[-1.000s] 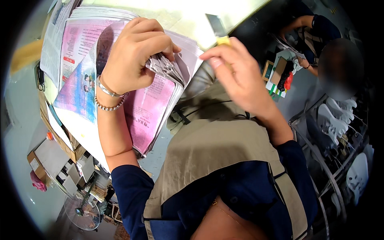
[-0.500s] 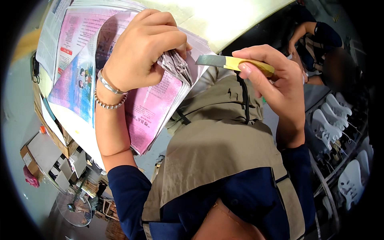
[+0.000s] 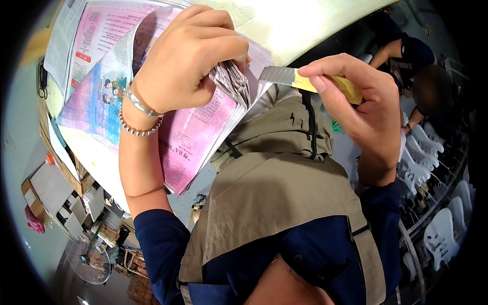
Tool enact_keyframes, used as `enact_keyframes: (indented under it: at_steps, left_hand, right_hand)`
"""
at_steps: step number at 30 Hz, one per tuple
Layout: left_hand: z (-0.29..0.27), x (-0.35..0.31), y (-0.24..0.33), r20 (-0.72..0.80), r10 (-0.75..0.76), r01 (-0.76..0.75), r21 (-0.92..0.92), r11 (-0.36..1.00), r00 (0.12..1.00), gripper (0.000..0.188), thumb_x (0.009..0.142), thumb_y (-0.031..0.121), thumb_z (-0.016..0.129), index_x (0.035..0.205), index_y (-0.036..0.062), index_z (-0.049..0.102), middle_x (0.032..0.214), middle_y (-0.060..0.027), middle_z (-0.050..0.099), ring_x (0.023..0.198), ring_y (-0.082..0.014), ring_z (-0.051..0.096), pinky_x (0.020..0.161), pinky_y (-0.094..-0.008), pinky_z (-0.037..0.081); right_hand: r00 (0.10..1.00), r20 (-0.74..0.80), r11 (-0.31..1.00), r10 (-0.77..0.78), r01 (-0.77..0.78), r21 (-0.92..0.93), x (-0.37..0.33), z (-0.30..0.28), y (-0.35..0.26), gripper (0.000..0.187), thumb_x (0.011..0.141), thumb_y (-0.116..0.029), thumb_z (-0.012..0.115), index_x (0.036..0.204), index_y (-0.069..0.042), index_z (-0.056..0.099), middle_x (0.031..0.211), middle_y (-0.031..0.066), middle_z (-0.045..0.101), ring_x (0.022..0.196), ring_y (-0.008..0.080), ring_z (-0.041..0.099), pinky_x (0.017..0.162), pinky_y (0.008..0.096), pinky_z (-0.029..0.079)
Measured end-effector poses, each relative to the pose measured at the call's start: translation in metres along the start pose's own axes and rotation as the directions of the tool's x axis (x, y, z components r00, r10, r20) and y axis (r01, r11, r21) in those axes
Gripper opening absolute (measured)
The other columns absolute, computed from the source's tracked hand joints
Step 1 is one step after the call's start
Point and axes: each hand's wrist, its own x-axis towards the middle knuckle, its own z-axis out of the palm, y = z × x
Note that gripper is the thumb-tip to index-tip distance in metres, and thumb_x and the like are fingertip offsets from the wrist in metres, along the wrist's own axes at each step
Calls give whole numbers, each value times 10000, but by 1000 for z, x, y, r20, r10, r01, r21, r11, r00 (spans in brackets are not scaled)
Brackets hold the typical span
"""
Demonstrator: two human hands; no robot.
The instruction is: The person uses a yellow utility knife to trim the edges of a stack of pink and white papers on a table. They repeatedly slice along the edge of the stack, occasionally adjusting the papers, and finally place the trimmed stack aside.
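My left hand [image 3: 183, 66] is closed on the bunched, folded edge of a stack of newspapers [image 3: 188, 142]. Pink printed pages hang below the hand, and a corner of one sheet curls over beside the wrist. Between the thumb and fingers of my right hand [image 3: 367, 96] is a snap-off utility blade [image 3: 278, 75], its rear part wrapped in yellow. The flat grey blade points left toward the gripped paper, with a small gap between its tip and the folds. My left fingertips are partly hidden behind the paper.
The newspapers lie on a pale table [image 3: 305, 25]. At the right, white guitar-body-shaped pieces [image 3: 441, 236] stand in a rack, and another person [image 3: 419, 53] is behind it. A fan [image 3: 87, 260] and cardboard boxes stand at the lower left.
My right hand has moved slightly right with the blade, which has turned so its flat face shows more. My left hand has shifted a little up and right, still gripping the newspapers.
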Motion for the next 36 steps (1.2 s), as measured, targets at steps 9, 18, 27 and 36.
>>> enact_keyframes:
  at_steps: [9, 18, 27, 36]
  left_hand:
    - [-1, 0, 0, 0, 0, 0, -21, 1000, 1000, 340, 376, 91, 502, 712, 61, 533, 831, -31, 704, 769, -274, 511, 753, -362, 405]
    - [-1, 0, 1, -3, -4, 4, -8, 1000, 1000, 340, 376, 97, 499, 712, 61, 530, 822, -31, 701, 771, -275, 512, 763, -359, 409]
    - [1, 0, -1, -7, 6, -5, 18, 1000, 1000, 290, 429, 103, 538, 716, 66, 537, 860, -40, 705, 772, -273, 519, 777, -361, 404]
    - [5, 6, -4, -17, -40, 39, -98, 994, 999, 218, 478, 139, 542, 682, 63, 541, 890, -84, 684, 761, -270, 524, 779, -349, 393]
  right_hand:
    - [1000, 24, 999, 0, 1, -50, 2, -1, -1, 120, 887, 24, 585, 958, 34, 682, 850, 57, 665, 772, 78, 582, 672, 193, 418]
    - [999, 9, 999, -42, 42, -26, 2, 1, -3, 124, 883, 29, 585, 957, 21, 684, 849, 55, 668, 765, 79, 583, 669, 195, 420]
    - [988, 89, 975, -126, 139, -172, 9, -6, 1, 111, 882, 19, 593, 948, 17, 682, 797, 26, 638, 711, 53, 531, 621, 189, 388]
    - [896, 441, 996, 44, -71, 45, 56, -34, 49, 187, 912, -177, 626, 1013, -28, 676, 693, 2, 586, 616, 53, 471, 551, 231, 365]
